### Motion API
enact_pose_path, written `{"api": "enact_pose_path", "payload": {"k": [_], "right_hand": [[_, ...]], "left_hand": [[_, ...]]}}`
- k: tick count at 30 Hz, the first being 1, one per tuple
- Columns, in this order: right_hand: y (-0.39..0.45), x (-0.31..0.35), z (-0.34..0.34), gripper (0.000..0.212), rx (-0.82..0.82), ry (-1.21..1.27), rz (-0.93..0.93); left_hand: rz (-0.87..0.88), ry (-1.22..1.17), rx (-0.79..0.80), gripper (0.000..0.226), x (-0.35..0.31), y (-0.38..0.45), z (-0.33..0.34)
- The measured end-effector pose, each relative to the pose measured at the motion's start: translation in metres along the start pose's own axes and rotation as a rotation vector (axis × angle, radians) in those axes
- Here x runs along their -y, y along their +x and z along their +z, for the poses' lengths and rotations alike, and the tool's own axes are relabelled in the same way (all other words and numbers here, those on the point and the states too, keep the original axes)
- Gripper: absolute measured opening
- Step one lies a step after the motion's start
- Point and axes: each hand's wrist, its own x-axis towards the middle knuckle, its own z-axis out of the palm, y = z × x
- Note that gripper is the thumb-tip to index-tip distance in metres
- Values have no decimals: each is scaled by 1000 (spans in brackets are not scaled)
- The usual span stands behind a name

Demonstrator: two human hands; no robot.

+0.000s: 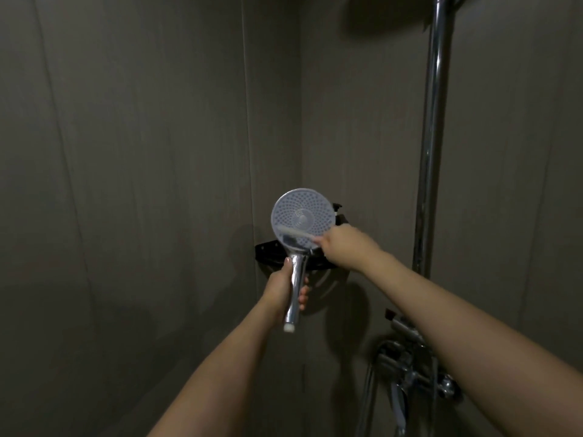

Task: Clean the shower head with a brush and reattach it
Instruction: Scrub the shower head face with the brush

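brush (296,232) – blurred | overhead shower (394,14) – cut off at top

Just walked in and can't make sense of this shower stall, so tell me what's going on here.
A person is scrubbing a detached shower head. The left hand grips its chrome handle, with the spray face turned toward the camera. The right hand holds a light-coloured brush laid across the lower part of the face. No hose is attached to the handle's end. Behind it a black corner shelf is mounted on the wall, and the chrome riser pipe and tap are to the right.
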Motion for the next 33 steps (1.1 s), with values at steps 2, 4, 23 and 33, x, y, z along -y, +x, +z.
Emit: {"api": "enact_pose_path", "payload": {"k": [2, 4, 23, 33], "right_hand": [[8, -6, 2, 34, -16, 18, 92], [10, -9, -4, 41, -118, 26, 174], [16, 1, 4, 43, -187, 32, 61], [-16, -26, 31, 43, -159, 22, -41]], "left_hand": [[10, 14, -6, 60, -3, -2, 0], [26, 35, -23, 59, -5, -3, -2], [56, 127, -44, 59, -2, -8, -7], [36, 40, -89, 61, 15, -10, -11]]}}
